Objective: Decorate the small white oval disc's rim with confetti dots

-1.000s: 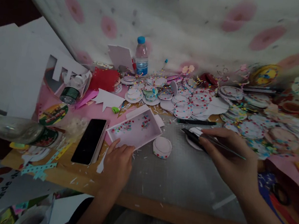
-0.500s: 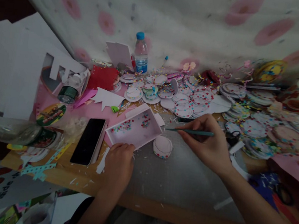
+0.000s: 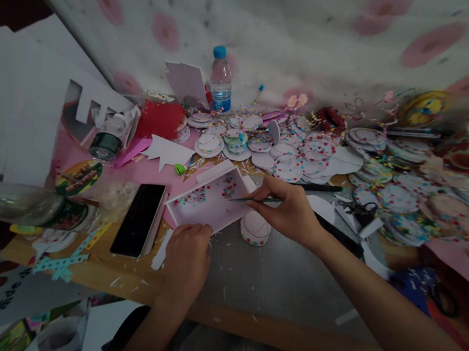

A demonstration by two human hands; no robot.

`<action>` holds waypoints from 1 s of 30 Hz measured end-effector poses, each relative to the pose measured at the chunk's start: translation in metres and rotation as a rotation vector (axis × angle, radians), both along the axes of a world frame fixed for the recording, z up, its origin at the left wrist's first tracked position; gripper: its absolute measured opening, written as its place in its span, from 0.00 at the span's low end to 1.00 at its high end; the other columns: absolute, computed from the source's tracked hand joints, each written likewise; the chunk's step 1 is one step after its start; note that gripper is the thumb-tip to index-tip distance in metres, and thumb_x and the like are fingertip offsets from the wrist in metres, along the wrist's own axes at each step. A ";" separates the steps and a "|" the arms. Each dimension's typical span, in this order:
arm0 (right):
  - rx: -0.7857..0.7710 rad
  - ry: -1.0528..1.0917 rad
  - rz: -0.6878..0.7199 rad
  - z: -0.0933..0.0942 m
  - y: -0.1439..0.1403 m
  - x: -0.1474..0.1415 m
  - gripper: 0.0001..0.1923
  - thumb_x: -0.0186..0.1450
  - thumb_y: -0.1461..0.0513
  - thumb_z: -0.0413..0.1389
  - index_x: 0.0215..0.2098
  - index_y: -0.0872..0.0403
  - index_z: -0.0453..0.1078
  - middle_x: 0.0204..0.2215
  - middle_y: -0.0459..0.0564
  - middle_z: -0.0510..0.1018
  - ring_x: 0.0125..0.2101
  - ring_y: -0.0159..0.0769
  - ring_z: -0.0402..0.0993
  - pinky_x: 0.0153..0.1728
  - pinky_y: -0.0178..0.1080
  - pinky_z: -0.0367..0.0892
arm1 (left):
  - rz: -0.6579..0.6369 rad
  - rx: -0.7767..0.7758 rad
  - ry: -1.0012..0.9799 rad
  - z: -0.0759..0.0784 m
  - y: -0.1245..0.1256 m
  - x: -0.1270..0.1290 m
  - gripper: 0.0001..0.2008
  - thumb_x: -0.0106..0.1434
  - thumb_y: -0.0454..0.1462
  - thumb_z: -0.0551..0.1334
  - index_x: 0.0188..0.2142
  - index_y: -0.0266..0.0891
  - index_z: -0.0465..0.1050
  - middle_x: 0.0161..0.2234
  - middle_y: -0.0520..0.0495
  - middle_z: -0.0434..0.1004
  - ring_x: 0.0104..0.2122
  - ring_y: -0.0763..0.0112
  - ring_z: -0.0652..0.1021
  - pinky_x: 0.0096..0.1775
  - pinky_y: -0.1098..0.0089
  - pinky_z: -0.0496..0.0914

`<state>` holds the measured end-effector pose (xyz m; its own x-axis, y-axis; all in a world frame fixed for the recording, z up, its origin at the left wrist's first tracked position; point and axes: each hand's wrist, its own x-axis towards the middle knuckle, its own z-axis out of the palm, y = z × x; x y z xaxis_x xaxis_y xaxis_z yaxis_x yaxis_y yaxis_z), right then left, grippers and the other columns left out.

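A shallow white box (image 3: 213,215) lies tilted across the desk, with small red, blue and white dots (image 3: 190,197) in two patches inside it. My left hand (image 3: 188,253) is closed over the box's near rim. In my right hand (image 3: 284,208) is a slim dark-green pair of tweezers (image 3: 272,200), pinched between thumb and fingers. Their tips are over the inside of the box, close to the right-hand patch of dots. Whether the tips hold a dot is too small to tell. Just below my right hand sits a round white paper disc (image 3: 255,234) with coloured dots round its edge.
Many dotted paper discs (image 3: 287,170) are piled along the back. A phone (image 3: 139,219) lies left of the box, with a large plastic bottle (image 3: 23,204) beyond it. A water bottle (image 3: 221,84) stands at the back. Scissors (image 3: 359,209) and a black pen (image 3: 317,187) lie right.
My right hand has moved left with the tweezers, from beside the box to over its inside, now partly covering the disc. My left hand stays on the rim.
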<state>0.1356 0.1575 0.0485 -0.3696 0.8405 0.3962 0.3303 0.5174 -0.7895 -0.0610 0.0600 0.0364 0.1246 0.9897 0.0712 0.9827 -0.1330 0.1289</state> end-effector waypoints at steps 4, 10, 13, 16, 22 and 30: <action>0.017 -0.004 0.023 -0.003 0.002 -0.006 0.08 0.59 0.64 0.60 0.25 0.52 0.64 0.24 0.44 0.76 0.27 0.33 0.73 0.29 0.36 0.66 | -0.003 0.014 0.008 -0.001 0.000 0.000 0.14 0.55 0.23 0.54 0.31 0.39 0.75 0.28 0.44 0.79 0.32 0.55 0.78 0.38 0.58 0.70; 0.083 -0.095 0.071 -0.010 0.004 -0.030 0.08 0.59 0.69 0.56 0.26 0.51 0.63 0.26 0.45 0.77 0.29 0.33 0.74 0.30 0.35 0.63 | 0.004 0.024 0.024 0.000 0.001 0.002 0.14 0.55 0.23 0.54 0.31 0.38 0.76 0.28 0.43 0.79 0.31 0.54 0.78 0.36 0.58 0.71; 0.148 -0.209 0.070 -0.012 0.008 -0.043 0.09 0.57 0.71 0.53 0.26 0.51 0.62 0.24 0.43 0.75 0.27 0.32 0.71 0.31 0.34 0.61 | 0.014 -0.008 0.038 0.001 0.001 0.003 0.14 0.54 0.23 0.54 0.30 0.37 0.76 0.28 0.43 0.79 0.31 0.54 0.78 0.36 0.58 0.71; 0.175 -0.235 0.075 -0.014 0.013 -0.056 0.10 0.56 0.71 0.52 0.25 0.51 0.60 0.22 0.43 0.73 0.25 0.32 0.68 0.31 0.35 0.58 | 0.012 -0.016 0.038 0.003 0.001 0.003 0.14 0.53 0.23 0.54 0.30 0.38 0.75 0.28 0.43 0.79 0.32 0.54 0.78 0.36 0.58 0.71; 0.198 -0.234 0.091 -0.022 0.020 -0.071 0.11 0.55 0.73 0.51 0.24 0.51 0.59 0.20 0.43 0.71 0.24 0.33 0.66 0.31 0.37 0.56 | 0.001 0.019 0.047 0.002 0.001 0.002 0.14 0.53 0.23 0.54 0.28 0.39 0.74 0.26 0.45 0.78 0.29 0.57 0.78 0.34 0.60 0.70; 0.124 -0.118 0.030 -0.011 0.011 -0.051 0.10 0.56 0.71 0.56 0.25 0.51 0.61 0.23 0.43 0.75 0.26 0.32 0.70 0.29 0.34 0.61 | 0.083 -0.106 0.018 0.007 0.004 -0.002 0.12 0.58 0.25 0.56 0.32 0.39 0.76 0.30 0.45 0.80 0.35 0.58 0.78 0.38 0.63 0.68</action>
